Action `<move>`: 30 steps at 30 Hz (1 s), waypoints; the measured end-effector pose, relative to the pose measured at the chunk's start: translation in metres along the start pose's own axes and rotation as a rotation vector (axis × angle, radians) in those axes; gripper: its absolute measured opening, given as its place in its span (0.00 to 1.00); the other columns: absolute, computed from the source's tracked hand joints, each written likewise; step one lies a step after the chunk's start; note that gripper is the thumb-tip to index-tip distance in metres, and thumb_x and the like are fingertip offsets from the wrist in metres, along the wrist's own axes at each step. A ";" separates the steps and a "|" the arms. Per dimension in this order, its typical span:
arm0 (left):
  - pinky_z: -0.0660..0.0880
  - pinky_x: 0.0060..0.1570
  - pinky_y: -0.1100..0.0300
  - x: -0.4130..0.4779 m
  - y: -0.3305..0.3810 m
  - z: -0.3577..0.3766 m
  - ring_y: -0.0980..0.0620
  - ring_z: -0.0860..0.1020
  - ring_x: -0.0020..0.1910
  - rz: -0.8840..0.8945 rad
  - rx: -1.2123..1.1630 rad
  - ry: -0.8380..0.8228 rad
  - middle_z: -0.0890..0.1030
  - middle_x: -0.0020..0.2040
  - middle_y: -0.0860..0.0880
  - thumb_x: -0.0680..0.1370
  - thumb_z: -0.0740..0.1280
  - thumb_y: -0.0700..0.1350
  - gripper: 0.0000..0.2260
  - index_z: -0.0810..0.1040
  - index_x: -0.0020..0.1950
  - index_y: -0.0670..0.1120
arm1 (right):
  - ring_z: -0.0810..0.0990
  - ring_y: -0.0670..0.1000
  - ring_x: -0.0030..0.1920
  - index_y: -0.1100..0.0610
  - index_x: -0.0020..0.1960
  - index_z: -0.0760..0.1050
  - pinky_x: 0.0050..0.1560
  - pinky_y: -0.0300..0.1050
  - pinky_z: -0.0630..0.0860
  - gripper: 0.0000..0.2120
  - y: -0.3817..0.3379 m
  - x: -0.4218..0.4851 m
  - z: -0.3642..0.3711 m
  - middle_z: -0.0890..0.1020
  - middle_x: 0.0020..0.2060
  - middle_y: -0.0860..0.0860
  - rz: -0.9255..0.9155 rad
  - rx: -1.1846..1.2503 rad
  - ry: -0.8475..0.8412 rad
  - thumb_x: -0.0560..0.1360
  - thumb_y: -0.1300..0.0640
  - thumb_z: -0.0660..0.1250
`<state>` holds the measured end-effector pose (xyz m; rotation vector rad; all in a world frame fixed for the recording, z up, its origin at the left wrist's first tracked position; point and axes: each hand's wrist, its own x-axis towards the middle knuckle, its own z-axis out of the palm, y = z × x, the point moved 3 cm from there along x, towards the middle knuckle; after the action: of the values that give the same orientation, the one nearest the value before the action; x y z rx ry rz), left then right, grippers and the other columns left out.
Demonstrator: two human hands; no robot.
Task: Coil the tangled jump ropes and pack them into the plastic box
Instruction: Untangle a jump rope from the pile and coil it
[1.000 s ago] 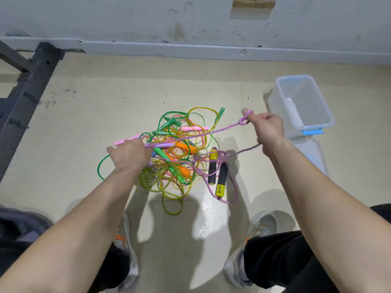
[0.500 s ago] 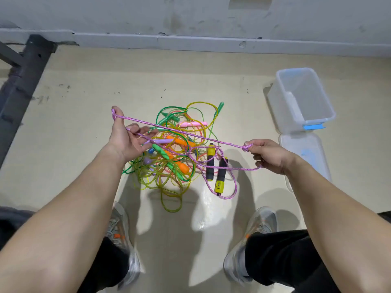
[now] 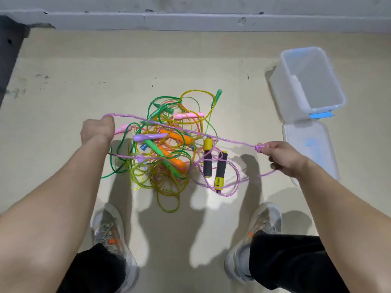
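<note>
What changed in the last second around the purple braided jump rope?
The left hand moved left off the tangled pile of coloured ropes, stretching the purple braided rope; the right hand, gripping its knot, came nearer the person. Pile and clear plastic box stayed.

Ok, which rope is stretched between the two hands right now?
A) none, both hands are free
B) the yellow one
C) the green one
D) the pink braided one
D: the pink braided rope runs taut from the left hand to the right hand, crossing over the pile, with fingers of both hands curled round it.
</note>
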<state>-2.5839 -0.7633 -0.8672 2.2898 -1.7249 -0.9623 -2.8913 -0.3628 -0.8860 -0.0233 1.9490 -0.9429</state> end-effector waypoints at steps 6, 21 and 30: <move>0.73 0.61 0.48 -0.056 0.013 0.074 0.39 0.73 0.66 0.514 0.620 -0.280 0.74 0.66 0.40 0.70 0.75 0.48 0.30 0.71 0.70 0.44 | 0.60 0.46 0.26 0.60 0.45 0.78 0.23 0.37 0.54 0.07 -0.026 -0.001 0.048 0.67 0.29 0.48 -0.055 0.094 -0.153 0.79 0.57 0.68; 0.76 0.38 0.62 -0.209 0.059 0.102 0.53 0.81 0.37 0.534 -0.411 -1.001 0.85 0.47 0.44 0.75 0.76 0.43 0.15 0.78 0.59 0.42 | 0.58 0.49 0.27 0.53 0.30 0.73 0.24 0.40 0.55 0.17 -0.072 -0.024 0.092 0.63 0.27 0.49 -0.162 0.266 -0.176 0.78 0.59 0.67; 0.79 0.34 0.58 -0.196 0.056 0.091 0.54 0.82 0.36 0.506 -0.336 -0.810 0.85 0.41 0.40 0.79 0.70 0.38 0.02 0.83 0.50 0.43 | 0.80 0.44 0.37 0.55 0.42 0.81 0.42 0.38 0.75 0.07 -0.088 -0.034 0.094 0.82 0.38 0.51 -0.368 0.067 -0.090 0.76 0.64 0.70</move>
<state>-2.7093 -0.5813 -0.8328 1.2044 -2.0142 -2.0001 -2.8315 -0.4689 -0.8310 -0.3905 1.8619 -1.2226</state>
